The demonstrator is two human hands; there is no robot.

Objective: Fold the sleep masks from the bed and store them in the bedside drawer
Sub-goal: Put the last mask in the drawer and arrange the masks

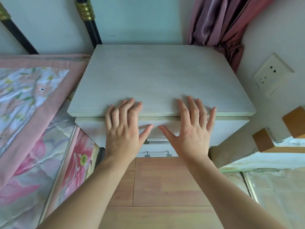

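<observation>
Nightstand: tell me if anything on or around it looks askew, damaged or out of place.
Nothing stands out. The nightstand sits square, its top drawer nearly flush under both flat hands, left and right. The lower drawer's handle looks straight, and the wall socket looks intact. No sleep masks are in view.

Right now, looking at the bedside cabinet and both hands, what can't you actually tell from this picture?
- Head view: the top drawer front is largely covered by the left hand and right hand; whether it is fully shut is unclear.
- Its contents are hidden, so no sleep masks show.
- The upper handle is mostly hidden between the hands.
- The bed is cut off by the left edge.
</observation>
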